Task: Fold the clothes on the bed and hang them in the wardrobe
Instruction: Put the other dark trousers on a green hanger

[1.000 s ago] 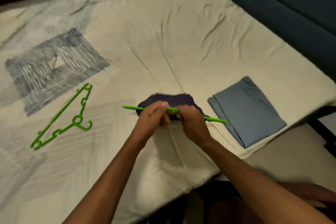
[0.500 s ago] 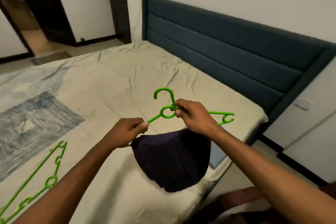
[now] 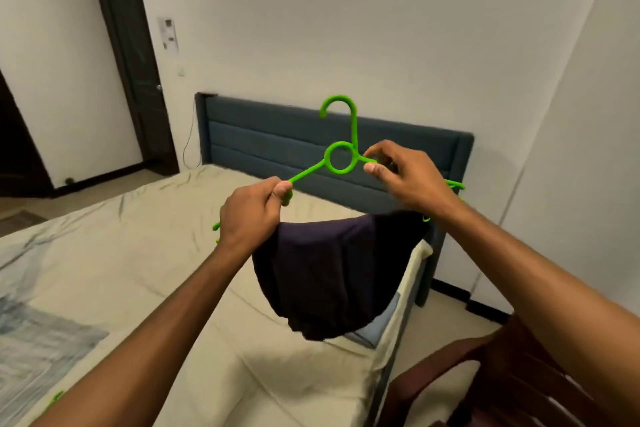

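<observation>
Bed [image 3: 145, 274] with cream sheet fills the lower left of the frame, dark headboard [image 3: 277, 139] at centre. Dark folded garment [image 3: 329, 274] hangs over the lower bar of the green hanger [image 3: 341, 156], held upright mid-frame above the bed's right edge. Left hand [image 3: 251, 215] fingers curl round the hanger's left arm; right hand [image 3: 403, 177] pinches its right arm beside the ring.

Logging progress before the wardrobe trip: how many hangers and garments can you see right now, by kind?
Green hangers: 2, one held up by both hands, one only a sliver at the lower left edge on the bed
Dark garments: 1, draped over the held hanger
Blue folded garments: 1, mostly hidden behind the dark one
Total: 4
</observation>
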A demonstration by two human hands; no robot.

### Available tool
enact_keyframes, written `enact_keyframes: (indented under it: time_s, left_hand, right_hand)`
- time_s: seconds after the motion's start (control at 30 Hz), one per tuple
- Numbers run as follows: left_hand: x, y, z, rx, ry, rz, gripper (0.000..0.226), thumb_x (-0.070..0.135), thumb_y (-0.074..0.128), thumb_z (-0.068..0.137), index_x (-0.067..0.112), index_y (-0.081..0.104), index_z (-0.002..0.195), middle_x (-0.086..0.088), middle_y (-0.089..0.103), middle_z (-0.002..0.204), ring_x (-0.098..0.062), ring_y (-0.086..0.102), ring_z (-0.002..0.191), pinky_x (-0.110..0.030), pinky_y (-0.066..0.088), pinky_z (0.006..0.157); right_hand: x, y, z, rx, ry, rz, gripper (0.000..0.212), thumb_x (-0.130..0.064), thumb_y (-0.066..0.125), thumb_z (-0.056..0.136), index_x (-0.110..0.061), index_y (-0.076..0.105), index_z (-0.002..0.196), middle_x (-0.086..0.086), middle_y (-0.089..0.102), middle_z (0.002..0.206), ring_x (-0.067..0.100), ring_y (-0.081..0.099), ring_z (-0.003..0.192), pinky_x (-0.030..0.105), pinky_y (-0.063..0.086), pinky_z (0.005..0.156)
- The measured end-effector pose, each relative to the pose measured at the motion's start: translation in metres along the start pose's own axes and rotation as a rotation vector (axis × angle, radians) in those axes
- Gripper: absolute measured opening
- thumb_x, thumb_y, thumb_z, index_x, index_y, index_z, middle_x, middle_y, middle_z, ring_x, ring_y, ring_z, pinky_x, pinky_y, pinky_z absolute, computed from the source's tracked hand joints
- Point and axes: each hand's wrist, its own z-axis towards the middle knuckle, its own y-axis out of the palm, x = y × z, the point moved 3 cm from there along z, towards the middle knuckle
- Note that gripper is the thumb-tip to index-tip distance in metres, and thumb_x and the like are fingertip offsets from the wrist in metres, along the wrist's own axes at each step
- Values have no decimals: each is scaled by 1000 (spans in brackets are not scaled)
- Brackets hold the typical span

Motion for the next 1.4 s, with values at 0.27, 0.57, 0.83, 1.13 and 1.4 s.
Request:
enact_keyframes:
  time_s: [0.27,0.57,0.83,1.13,1.4]
  left_hand:
    - [95,-41,31,113,160,-52,55,65,25,92,26,59,74,2,64,70,-31,63,75,-41,50,63]
    - [278,-35,43,31,354,-367,48,59,34,93,29,64,72,8,65,70,-25,63,74,-42,51,67]
    - [413,-36,27,-68,454,-653,48,58,35,94,31,62,65,11,69,74,-25,65,77,-45,53,76]
    - [529,-65,-54,-186,661,-912,50,60,31,94,30,62,69,12,67,73,-25,65,77,-41,52,70]
    - [638,-148,-191,-309,914,-1207,48,65,33,92,34,59,67,19,58,58,-21,58,63,-35,47,61]
  right_hand:
    - [9,-137,-56,185,96,-377,37,-60,51,94,-24,61,92,0,67,87,25,60,83,38,46,71]
    - [6,-307,-166,520,258,-665,45,-70,50,88,-26,53,86,-8,55,84,15,52,79,34,44,68]
    - [-54,-435,-279,624,347,-1051,37,-49,58,95,-17,61,112,7,65,103,33,57,97,42,42,78]
    - [-181,-509,-415,792,646,-1308,35,-47,57,96,-14,58,86,7,60,87,33,56,79,33,33,61]
    - [-346,-544,-569,868,891,-1590,40,-53,56,95,-15,51,81,-2,49,77,29,51,68,33,34,58]
